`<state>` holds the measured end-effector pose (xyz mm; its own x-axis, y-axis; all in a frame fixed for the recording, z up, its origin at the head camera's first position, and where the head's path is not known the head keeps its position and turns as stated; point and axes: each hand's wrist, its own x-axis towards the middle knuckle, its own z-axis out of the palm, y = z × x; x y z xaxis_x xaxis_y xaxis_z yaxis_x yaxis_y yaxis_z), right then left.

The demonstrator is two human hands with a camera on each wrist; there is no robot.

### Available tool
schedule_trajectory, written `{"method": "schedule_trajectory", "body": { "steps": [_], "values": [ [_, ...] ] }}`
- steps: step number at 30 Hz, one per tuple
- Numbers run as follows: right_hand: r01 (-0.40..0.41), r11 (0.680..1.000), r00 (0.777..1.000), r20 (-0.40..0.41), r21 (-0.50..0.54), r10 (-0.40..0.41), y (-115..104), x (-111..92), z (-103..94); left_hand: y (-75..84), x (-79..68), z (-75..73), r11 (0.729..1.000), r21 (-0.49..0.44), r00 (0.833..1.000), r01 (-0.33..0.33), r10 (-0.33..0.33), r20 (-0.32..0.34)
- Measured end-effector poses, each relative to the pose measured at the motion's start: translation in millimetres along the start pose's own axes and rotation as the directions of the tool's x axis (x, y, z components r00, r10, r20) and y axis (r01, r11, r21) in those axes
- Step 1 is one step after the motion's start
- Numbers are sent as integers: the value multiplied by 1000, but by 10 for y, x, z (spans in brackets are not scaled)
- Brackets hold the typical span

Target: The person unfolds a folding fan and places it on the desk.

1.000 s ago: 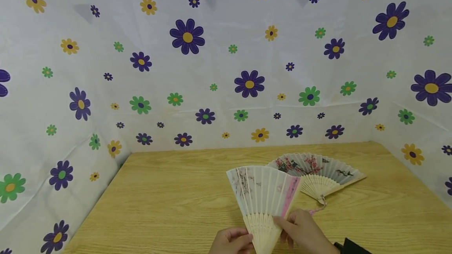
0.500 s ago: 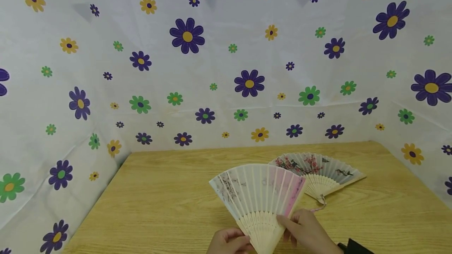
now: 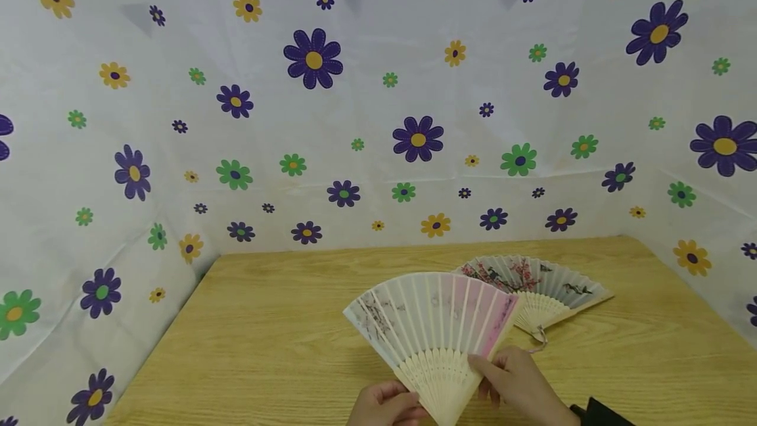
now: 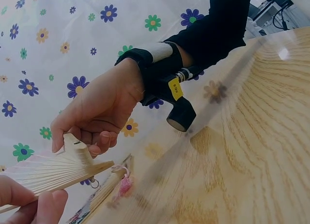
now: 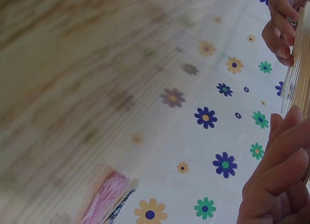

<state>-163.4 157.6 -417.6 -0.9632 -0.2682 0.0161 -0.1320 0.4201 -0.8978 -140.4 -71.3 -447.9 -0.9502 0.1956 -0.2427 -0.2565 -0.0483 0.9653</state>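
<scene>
Both hands hold a folding fan (image 3: 428, 324) with pale pierced ribs and a thin leaf that runs from white with printed blossom to pink, spread into a wide wedge. My left hand (image 3: 386, 405) pinches its left outer rib low down. On the right outer rib, my right hand (image 3: 520, 380) has its thumb on the front, with fingers behind. The left wrist view shows the narrow pivot end of the fan (image 4: 77, 158) between both hands, with a small metal ring below it. Edge-on ribs of the fan (image 5: 301, 78) show in the right wrist view.
A second fan (image 3: 541, 281), spread open with red blossom and birds, lies on the wooden table (image 3: 266, 321) behind the held one, which overlaps its left side. Its pink tassel (image 4: 125, 186) hangs from the pivot. White flower-printed cloth (image 3: 361, 104) encloses the back and sides.
The held fan has spread from a narrow wedge to a wider one, its left edge swinging left and more pink showing. My right hand has shifted slightly right; the other fan stays put.
</scene>
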Motion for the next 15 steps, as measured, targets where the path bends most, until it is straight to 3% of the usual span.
{"method": "schedule_trajectory", "body": {
  "steps": [8,15],
  "values": [
    [-30,999,1000,0,19,30,7,-16,-41,1,-21,-25,999,-34,999,31,-32,-23],
    [-52,997,999,7,56,51,-5,-21,-59,2,-12,-62,998,-63,1000,19,-20,-9]
  ]
}}
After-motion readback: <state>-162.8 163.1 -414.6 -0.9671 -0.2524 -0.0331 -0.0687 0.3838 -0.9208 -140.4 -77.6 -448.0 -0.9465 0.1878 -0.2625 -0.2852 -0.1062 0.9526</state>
